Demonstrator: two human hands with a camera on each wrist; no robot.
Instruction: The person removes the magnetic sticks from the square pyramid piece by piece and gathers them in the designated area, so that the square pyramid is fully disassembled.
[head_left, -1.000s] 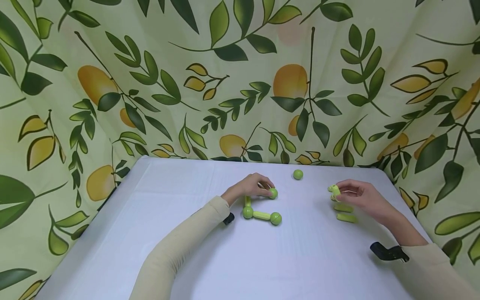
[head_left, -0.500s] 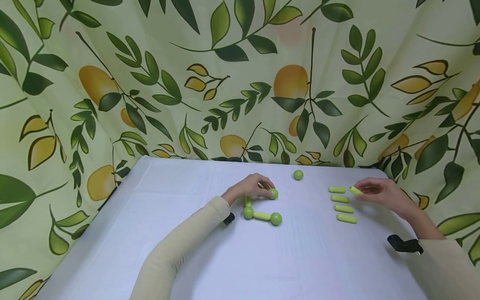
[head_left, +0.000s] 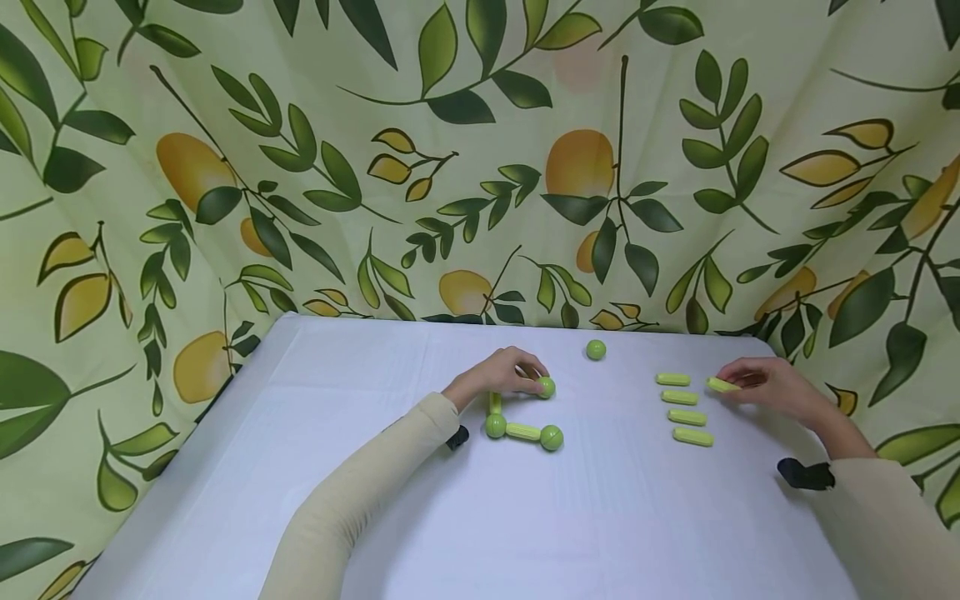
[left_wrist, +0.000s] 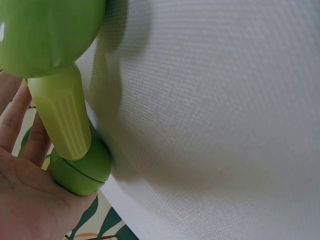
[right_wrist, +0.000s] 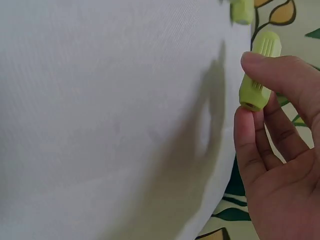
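Observation:
My left hand (head_left: 510, 372) grips a green ball (head_left: 547, 387) between thumb and fingers, low over the table. Under and in front of that hand, a light green ribbed rod (left_wrist: 62, 117) runs between two green balls. From the corner ball (head_left: 495, 426) another rod (head_left: 523, 432) leads right to an end ball (head_left: 551, 437). At the right side, my right hand (head_left: 768, 387) pinches a light green ribbed rod (right_wrist: 259, 72), thumb on one face and fingertips at its end. Several matching rods, including the farthest rod (head_left: 673, 379), lie in a column left of that hand.
A loose green ball (head_left: 596, 349) sits near the far edge of the white-covered table (head_left: 420, 358). A leaf-and-fruit printed curtain (head_left: 480, 208) hangs behind and along both sides. Black straps with camera mounts (head_left: 805, 474) are at the wrists.
My right hand has moved right, away from the column of rods, then lowered slightly with its rod. The rods beneath are now uncovered. My left hand has stayed in place.

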